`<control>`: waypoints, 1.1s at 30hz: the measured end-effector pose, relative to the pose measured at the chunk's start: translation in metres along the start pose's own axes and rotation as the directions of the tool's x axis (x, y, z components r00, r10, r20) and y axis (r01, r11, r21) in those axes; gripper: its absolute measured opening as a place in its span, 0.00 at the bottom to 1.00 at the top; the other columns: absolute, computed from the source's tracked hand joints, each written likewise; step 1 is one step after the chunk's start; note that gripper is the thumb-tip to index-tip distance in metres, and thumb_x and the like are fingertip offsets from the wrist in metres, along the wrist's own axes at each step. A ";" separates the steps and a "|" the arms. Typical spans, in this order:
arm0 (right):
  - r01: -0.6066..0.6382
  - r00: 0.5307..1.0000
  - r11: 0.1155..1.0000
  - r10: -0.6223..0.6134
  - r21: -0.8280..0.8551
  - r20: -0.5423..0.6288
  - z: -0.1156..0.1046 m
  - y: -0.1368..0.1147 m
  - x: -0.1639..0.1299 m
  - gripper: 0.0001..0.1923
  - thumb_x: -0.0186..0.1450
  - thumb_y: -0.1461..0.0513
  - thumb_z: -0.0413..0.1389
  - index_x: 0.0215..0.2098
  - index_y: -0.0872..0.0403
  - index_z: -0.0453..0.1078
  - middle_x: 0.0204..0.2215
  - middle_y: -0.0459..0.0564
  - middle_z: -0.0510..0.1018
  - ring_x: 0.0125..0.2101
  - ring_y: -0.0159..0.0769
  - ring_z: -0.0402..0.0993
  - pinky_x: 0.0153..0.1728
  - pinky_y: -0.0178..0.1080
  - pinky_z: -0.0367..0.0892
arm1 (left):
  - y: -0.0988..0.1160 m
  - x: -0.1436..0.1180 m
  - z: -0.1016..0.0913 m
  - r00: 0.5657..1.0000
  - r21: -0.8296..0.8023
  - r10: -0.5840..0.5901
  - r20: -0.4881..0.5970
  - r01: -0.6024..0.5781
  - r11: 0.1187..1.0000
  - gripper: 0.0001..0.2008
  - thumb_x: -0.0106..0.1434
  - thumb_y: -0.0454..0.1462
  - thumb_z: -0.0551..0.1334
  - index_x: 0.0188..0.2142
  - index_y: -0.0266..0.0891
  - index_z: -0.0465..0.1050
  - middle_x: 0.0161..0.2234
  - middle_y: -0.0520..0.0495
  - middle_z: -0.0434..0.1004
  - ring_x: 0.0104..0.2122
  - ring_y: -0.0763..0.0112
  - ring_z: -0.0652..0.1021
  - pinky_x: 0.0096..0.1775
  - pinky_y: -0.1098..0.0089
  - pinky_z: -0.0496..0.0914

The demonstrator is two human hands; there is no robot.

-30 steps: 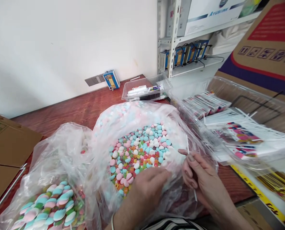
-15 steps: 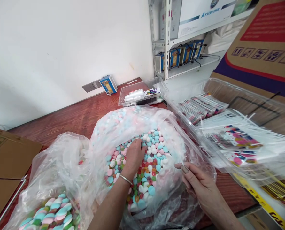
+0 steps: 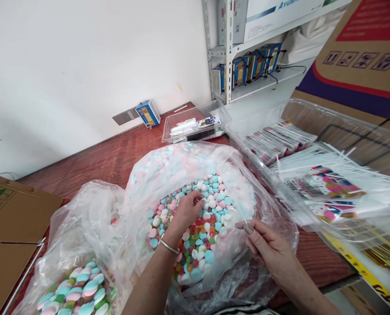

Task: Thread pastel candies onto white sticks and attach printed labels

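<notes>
The left hand (image 3: pixel 188 212) has just been shifted from the open bag's (image 3: pixel 164 173) near side onto the loose candies (image 3: pixel 213 197) inside, so picking seems under way; whether one is gripped cannot be told; at right, a thin white stick (image 3: pixel 244 217) is pinched by the right hand (image 3: pixel 263 240); near left, stacked candies (image 3: pixel 75 291) are bagged

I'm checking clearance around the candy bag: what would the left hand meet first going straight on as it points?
Probably the white and blue candies just beyond the left hand; depth is unclear, so its fingertips may already be touching some.
</notes>
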State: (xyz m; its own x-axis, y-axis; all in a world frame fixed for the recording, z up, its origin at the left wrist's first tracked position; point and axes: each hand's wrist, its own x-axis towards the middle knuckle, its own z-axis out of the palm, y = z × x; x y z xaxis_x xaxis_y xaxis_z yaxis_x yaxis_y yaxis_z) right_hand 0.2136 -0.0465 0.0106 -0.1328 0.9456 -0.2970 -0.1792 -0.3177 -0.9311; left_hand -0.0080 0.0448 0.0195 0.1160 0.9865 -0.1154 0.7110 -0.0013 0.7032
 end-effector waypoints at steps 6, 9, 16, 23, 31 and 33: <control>0.016 0.999 1.000 -0.016 0.006 -0.031 -0.003 0.002 -0.002 0.24 0.62 0.44 0.58 0.40 0.55 0.75 0.16 0.38 0.59 0.17 0.27 0.52 0.17 0.31 0.46 | 0.004 -0.008 -0.001 0.993 0.052 0.111 0.032 -0.112 0.992 0.11 0.65 0.37 0.55 0.34 0.41 0.77 0.37 0.44 0.78 0.34 0.64 0.77 0.36 0.67 0.70; 0.009 1.000 1.000 -0.009 0.004 -0.005 -0.002 0.005 0.000 0.23 0.62 0.44 0.58 0.41 0.55 0.74 0.16 0.38 0.59 0.17 0.26 0.52 0.17 0.30 0.46 | -0.001 -0.013 0.002 0.988 0.103 0.141 0.070 -0.147 0.984 0.12 0.63 0.38 0.59 0.44 0.42 0.77 0.46 0.42 0.76 0.37 0.63 0.78 0.36 0.67 0.71; 0.036 0.998 0.980 -0.025 -0.197 0.059 0.004 0.006 -0.002 0.23 0.69 0.49 0.48 0.54 0.54 0.68 0.16 0.37 0.64 0.13 0.28 0.55 0.15 0.32 0.50 | 0.001 -0.016 0.015 0.996 0.111 0.065 -0.053 -0.059 0.992 0.12 0.62 0.36 0.58 0.44 0.40 0.75 0.37 0.45 0.77 0.34 0.65 0.76 0.37 0.66 0.70; 0.282 0.959 0.746 -0.217 -0.603 0.180 0.021 -0.008 -0.002 0.19 0.69 0.58 0.46 0.53 0.50 0.72 0.29 0.49 0.82 0.32 0.44 0.78 0.32 0.40 0.67 | 0.014 -0.038 0.012 0.985 -0.728 -0.168 0.028 0.135 0.672 0.18 0.59 0.45 0.66 0.44 0.36 0.72 0.34 0.48 0.77 0.32 0.69 0.80 0.39 0.65 0.75; 0.316 0.946 0.701 -0.180 -0.639 0.270 0.030 -0.010 0.001 0.18 0.70 0.60 0.44 0.50 0.53 0.72 0.36 0.52 0.83 0.38 0.45 0.79 0.39 0.40 0.68 | 0.018 -0.048 0.017 0.974 -0.830 -0.226 -0.029 0.103 0.549 0.16 0.55 0.44 0.70 0.38 0.37 0.73 0.29 0.52 0.76 0.28 0.72 0.79 0.36 0.68 0.75; 0.315 0.946 0.718 -0.190 -0.620 0.261 0.030 -0.012 0.001 0.16 0.70 0.61 0.45 0.47 0.53 0.73 0.34 0.51 0.82 0.37 0.44 0.78 0.38 0.40 0.67 | 0.018 -0.049 0.016 0.978 -0.819 -0.209 -0.028 0.098 0.566 0.16 0.55 0.43 0.70 0.38 0.37 0.72 0.28 0.52 0.76 0.28 0.72 0.78 0.36 0.68 0.75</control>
State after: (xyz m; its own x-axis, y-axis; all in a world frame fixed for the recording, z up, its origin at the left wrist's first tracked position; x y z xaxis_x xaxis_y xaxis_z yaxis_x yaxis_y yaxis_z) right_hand 0.1866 -0.0441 0.0276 -0.3464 0.9368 -0.0492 0.4342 0.1136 -0.8936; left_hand 0.0107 -0.0064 0.0267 -0.0544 0.9691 -0.2404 -0.1542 0.2297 0.9610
